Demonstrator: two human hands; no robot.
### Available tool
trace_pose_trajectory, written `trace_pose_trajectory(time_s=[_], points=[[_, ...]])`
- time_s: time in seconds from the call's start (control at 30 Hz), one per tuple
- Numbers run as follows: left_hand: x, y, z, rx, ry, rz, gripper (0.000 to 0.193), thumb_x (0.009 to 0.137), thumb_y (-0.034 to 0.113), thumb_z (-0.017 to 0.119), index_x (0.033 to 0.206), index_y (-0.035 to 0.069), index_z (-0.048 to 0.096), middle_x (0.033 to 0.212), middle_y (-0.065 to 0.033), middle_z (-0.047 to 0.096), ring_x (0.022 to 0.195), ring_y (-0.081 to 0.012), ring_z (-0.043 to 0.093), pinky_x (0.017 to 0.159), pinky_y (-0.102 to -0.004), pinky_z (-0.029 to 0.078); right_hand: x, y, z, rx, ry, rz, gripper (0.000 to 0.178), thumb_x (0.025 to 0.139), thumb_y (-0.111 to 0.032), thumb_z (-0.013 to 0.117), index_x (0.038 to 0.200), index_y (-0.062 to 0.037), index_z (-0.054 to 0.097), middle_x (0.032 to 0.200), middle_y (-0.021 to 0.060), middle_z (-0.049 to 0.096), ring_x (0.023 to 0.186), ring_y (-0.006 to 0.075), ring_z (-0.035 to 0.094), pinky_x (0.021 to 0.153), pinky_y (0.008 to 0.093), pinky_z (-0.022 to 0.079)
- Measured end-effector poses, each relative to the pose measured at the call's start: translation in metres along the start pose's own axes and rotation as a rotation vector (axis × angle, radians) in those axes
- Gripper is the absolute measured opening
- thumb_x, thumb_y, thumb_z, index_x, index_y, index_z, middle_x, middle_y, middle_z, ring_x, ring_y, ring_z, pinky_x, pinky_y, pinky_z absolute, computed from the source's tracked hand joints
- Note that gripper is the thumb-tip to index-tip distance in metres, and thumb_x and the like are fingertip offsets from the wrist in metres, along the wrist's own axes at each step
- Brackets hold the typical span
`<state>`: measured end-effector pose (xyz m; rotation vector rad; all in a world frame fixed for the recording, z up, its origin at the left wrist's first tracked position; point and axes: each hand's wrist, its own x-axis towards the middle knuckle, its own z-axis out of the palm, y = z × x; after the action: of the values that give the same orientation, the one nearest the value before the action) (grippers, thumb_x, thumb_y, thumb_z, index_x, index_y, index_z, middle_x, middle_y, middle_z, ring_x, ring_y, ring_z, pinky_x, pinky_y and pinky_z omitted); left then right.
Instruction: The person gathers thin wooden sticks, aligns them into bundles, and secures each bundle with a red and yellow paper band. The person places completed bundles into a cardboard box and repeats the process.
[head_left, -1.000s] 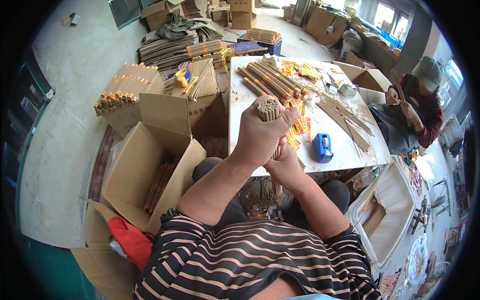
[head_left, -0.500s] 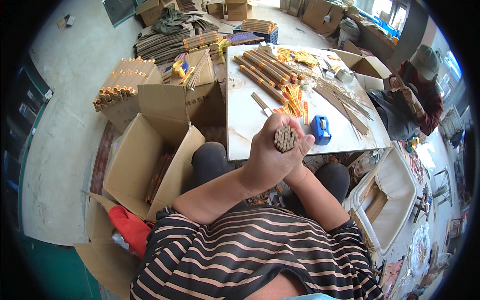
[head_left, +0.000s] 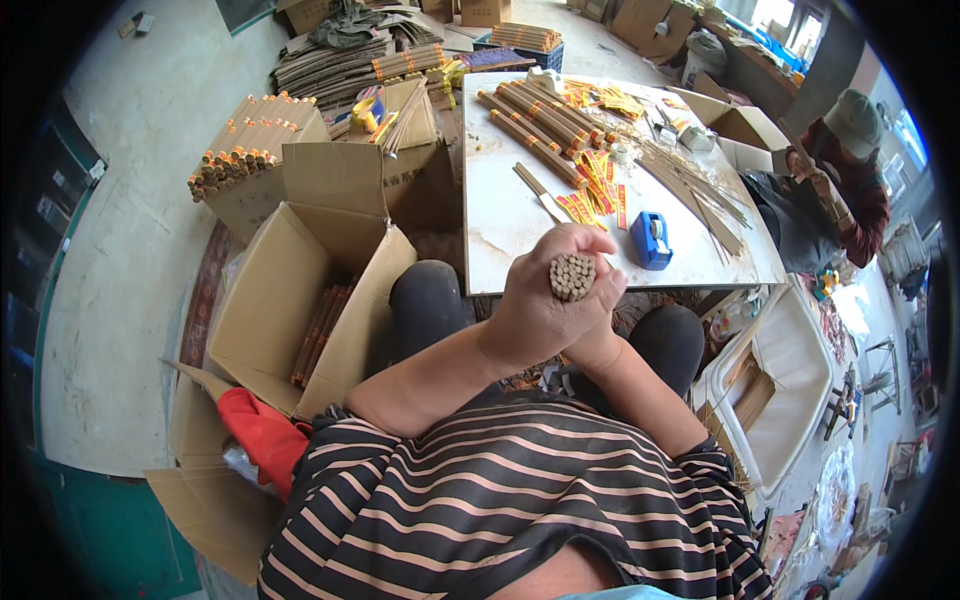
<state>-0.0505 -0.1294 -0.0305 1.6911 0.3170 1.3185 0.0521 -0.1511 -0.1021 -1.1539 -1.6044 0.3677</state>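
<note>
A bundle of thin brown incense sticks (head_left: 573,280) is held before my chest, its round cut ends facing me. My left hand (head_left: 528,303) is wrapped round it from the left, and my right hand (head_left: 607,308) closes on it from the right. The far length of the bundle is hidden behind my hands. Just beyond them, a blue tape dispenser (head_left: 651,241) stands near the front edge of the white table (head_left: 492,225). Red and yellow paper labels (head_left: 600,187) lie behind the hands, with a few short sticks (head_left: 540,192) beside them.
Wrapped incense bundles (head_left: 545,118) and loose sticks (head_left: 697,190) lie on the table. An open carton (head_left: 255,310) stands at my left, a red rubber glove (head_left: 262,440) near it. To the right are a white tub (head_left: 800,385) and a seated co-worker (head_left: 850,185).
The view has shifted slightly, so the table and dispenser sit a little higher and further right. Both hands still grip the bundle in nearly the same place.
</note>
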Motion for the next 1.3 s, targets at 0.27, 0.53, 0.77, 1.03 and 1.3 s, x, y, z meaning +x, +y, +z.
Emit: trace_pose_trajectory(time_s=[0.27, 0.53, 0.77, 1.03, 1.3], points=[[-0.008, -0.003, 0.003, 0.051, 0.224, 0.014, 0.016, 0.079, 0.01, 0.067, 0.083, 0.0, 0.055, 0.068, -0.0006, 0.056, 0.058, -0.005, 0.051, 0.054, -0.02, 0.043, -0.001, 0.0, 0.015, -0.133, 0.021, -0.08, 0.017, 0.073, -0.014, 0.064, 0.088, -0.0082, 0.061, 0.079, 0.0113, 0.062, 0.072, 0.0308, 0.062, 0.061, 0.0358, 0.048], [0.009, 0.0, -0.025, -0.317, -0.128, -0.27, 0.016, 0.081, 0.006, 0.064, 0.09, -0.001, 0.052, 0.066, -0.0004, 0.053, 0.054, -0.0029, 0.047, 0.048, -0.0184, 0.04, 0.009, -0.023, 0.009, 0.205, -0.047, 0.127, 0.017, 0.074, -0.008, 0.065, 0.09, -0.0056, 0.059, 0.076, 0.0109, 0.061, 0.072, 0.0231, 0.061, 0.067, 0.0293, 0.048], [0.006, -0.018, 0.003, -0.006, 0.272, -0.13, 0.015, 0.081, 0.006, 0.064, 0.089, 0.0, 0.054, 0.07, 0.0009, 0.055, 0.057, -0.002, 0.049, 0.052, -0.0168, 0.041, 0.004, -0.009, 0.017, -0.173, 0.069, 0.092, 0.026, 0.075, -0.014, 0.065, 0.099, -0.0054, 0.06, 0.087, 0.0132, 0.063, 0.081, 0.0262, 0.063, 0.07, 0.0323, 0.049], [0.009, -0.02, -0.003, -0.189, 0.1, -0.253, 0.016, 0.08, 0.008, 0.064, 0.09, 0.0, 0.054, 0.069, -0.0005, 0.056, 0.053, -0.0027, 0.049, 0.05, -0.0177, 0.041, 0.002, -0.006, 0.011, 0.088, 0.065, 0.178, 0.033, 0.076, -0.017, 0.066, 0.106, -0.0074, 0.056, 0.09, 0.0144, 0.063, 0.083, 0.0302, 0.063, 0.072, 0.0337, 0.049], [0.017, -0.015, 0.007, -0.172, 0.202, -0.249, 0.016, 0.079, 0.009, 0.066, 0.086, -0.001, 0.055, 0.065, -0.0014, 0.055, 0.053, -0.0051, 0.051, 0.051, -0.0178, 0.043, 0.003, -0.005, 0.006, -0.05, 0.052, 0.296, 0.031, 0.076, -0.016, 0.065, 0.104, -0.0077, 0.057, 0.091, 0.0157, 0.063, 0.085, 0.0308, 0.062, 0.072, 0.0334, 0.048]])
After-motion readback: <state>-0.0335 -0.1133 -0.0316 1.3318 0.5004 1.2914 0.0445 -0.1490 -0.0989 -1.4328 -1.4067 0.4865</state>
